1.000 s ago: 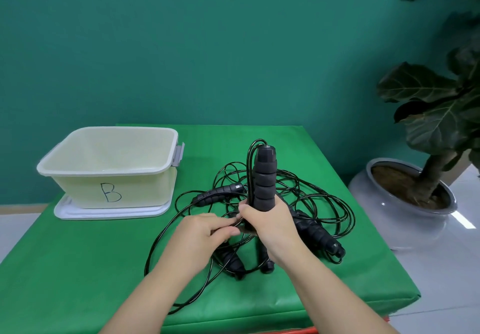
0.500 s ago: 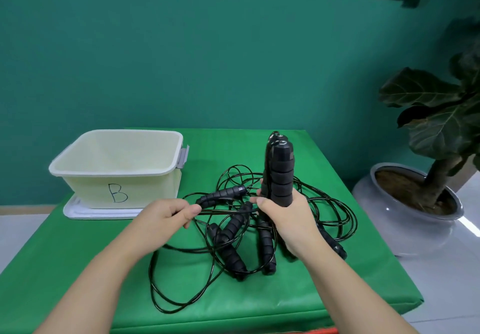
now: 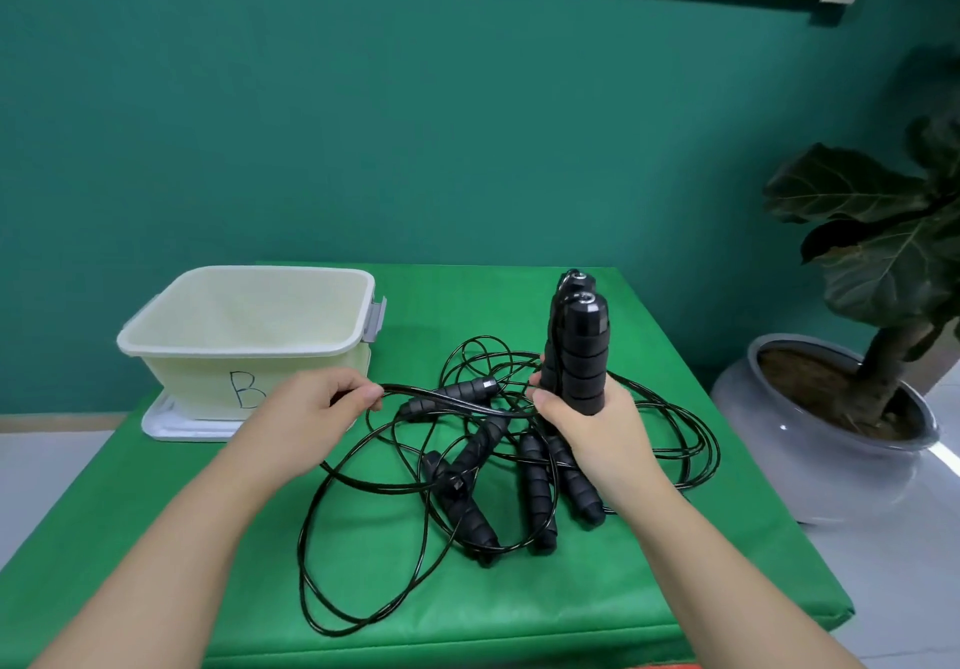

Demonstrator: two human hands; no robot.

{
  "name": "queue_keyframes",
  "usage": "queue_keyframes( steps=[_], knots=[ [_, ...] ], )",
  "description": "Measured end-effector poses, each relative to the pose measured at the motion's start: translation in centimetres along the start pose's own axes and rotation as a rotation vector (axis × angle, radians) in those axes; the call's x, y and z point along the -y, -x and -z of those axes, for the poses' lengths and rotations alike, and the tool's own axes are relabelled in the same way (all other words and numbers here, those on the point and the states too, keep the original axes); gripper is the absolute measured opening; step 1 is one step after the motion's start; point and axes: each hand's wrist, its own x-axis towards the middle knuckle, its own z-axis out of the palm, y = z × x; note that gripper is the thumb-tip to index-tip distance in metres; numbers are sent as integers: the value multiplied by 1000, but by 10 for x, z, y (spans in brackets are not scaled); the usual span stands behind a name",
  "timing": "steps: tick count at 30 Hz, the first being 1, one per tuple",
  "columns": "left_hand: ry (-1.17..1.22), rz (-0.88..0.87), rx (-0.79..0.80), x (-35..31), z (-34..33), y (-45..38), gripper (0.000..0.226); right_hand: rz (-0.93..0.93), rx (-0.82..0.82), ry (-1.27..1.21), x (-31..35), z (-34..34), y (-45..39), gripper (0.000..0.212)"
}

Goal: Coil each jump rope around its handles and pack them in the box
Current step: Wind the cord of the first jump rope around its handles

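Right hand [image 3: 592, 424] grips paired handles [image 3: 579, 351] upright; left hand [image 3: 317, 411] pinches cord [image 3: 447, 398] taut. Advise tight, even wraps; avoid snagging loose ropes [image 3: 519, 486] on desk [image 3: 649, 590].

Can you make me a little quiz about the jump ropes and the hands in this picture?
1. True or false: the right hand holds two black handles upright together.
2. What does the left hand pinch: (a) a handle, (b) the black cord, (c) the box rim?
3. Which letter is written on the cream box?

Key
1. True. The pair stands upright in that hand, above the tangled ropes on the green table.
2. b. The cord runs from its fingertips across to the held handles.
3. B.
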Motion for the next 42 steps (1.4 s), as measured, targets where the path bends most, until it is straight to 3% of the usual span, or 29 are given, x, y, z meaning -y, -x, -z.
queue_keyframes(
  steps=[5,9,15,20,23,28,31,36,42],
  knots=[
    [108,118,-173,-2,-6,-5,42,50,84,116,-4,2,5,13],
    [214,130,-193,-12,-8,-6,34,217,181,292,-7,-1,8,37],
    [383,152,-151,-31,-6,-4,28,379,269,642,-13,-7,6,38],
    [675,109,149,-40,5,5,29,515,400,977,-2,-9,15,42],
    [610,105,102,-47,5,10,28,580,462,1159,-3,-15,23,52],
    [159,-37,-31,-66,-4,21,25,390,378,1383,3,-30,37,63],
    [43,-93,-47,-76,-8,28,24,271,313,1417,8,-36,34,51],
    [-61,-164,-23,-91,-18,39,25,98,206,1434,11,-36,14,36],
    [-94,-280,-80,-96,-31,54,47,-21,210,1223,25,-40,0,40]
  ],
)
